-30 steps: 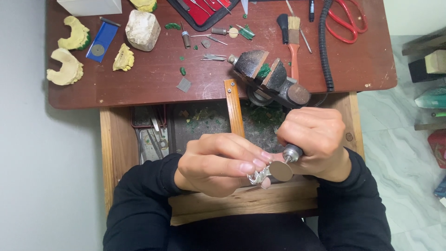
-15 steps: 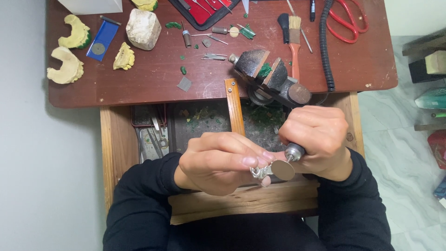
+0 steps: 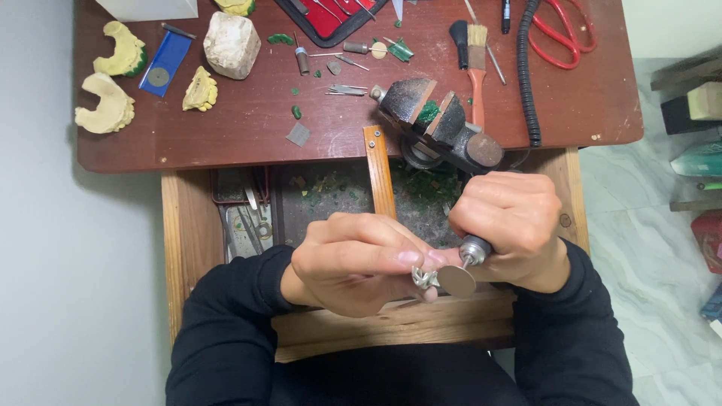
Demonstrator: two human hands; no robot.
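Pinching a small silver piece in left hand fingertips, above the open drawer below the desk. Right hand is gripping a rotary handpiece, its disc touching the piece.

Jeweller's workshop: bench vise, brush, plaster moulds, wooden workbench

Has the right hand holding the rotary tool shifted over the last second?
No. The right hand sits just below the small black bench vise, as before, its disc against the small silver piece.
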